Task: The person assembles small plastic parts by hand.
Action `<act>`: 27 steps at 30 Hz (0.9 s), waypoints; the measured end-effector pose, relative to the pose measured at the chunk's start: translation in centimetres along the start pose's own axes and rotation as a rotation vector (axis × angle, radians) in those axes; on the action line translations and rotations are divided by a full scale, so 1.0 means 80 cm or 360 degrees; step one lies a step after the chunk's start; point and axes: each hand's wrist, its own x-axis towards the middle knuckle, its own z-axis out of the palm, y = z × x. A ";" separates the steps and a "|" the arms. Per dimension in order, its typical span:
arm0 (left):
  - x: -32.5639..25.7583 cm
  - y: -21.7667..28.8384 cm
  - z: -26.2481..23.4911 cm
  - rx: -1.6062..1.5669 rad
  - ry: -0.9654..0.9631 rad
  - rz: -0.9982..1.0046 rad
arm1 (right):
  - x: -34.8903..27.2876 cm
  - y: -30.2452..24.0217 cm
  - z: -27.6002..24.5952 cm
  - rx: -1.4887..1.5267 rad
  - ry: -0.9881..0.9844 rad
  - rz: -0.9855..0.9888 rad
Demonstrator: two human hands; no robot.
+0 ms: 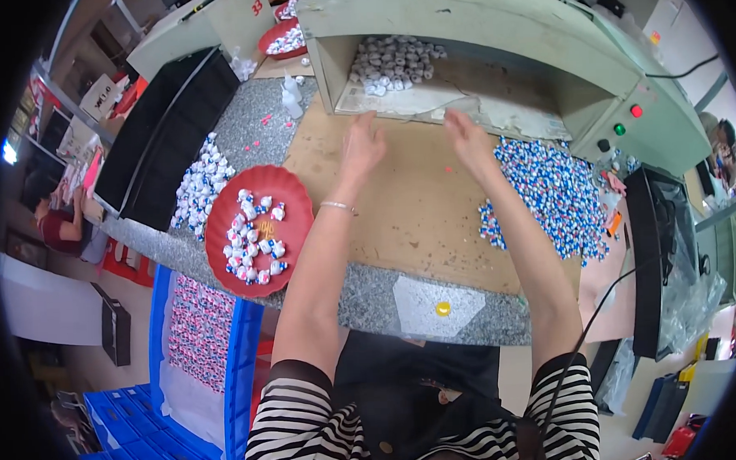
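Note:
Both my hands reach forward over a brown board [400,213], close to the mouth of a pale green box-like machine [490,15]. My left hand [364,147] has its fingers stretched forward, thumb apart, and nothing shows in it. To its right, my right hand [469,142] is also open, fingertips near a whitish sheet [428,104] along the opening's lower edge. Whether they touch the sheet I cannot tell. Deeper inside the machine, small white figure-like pieces [395,63] sit grouped on the left.
Beside my left forearm, a red scalloped plate [298,212] holds white-and-blue pieces. White pieces [200,187] pile near a black bin [158,132]. Many small blue-and-white parts [549,191] spread at right. A blue crate [243,356] stands lower left. A dark cable [602,307] crosses near my right arm.

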 end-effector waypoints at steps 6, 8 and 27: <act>0.103 -0.021 0.041 0.0345 0.0481 0.0177 | 0.160 0.057 0.043 -0.0349 0.0121 0.0357; 0.135 -0.033 0.052 0.0366 0.0528 0.0023 | 0.190 0.071 0.071 -0.0456 0.0064 0.0422; 0.021 0.002 0.072 -0.0292 0.0516 0.0288 | 0.022 0.001 0.145 0.0197 0.0644 0.0165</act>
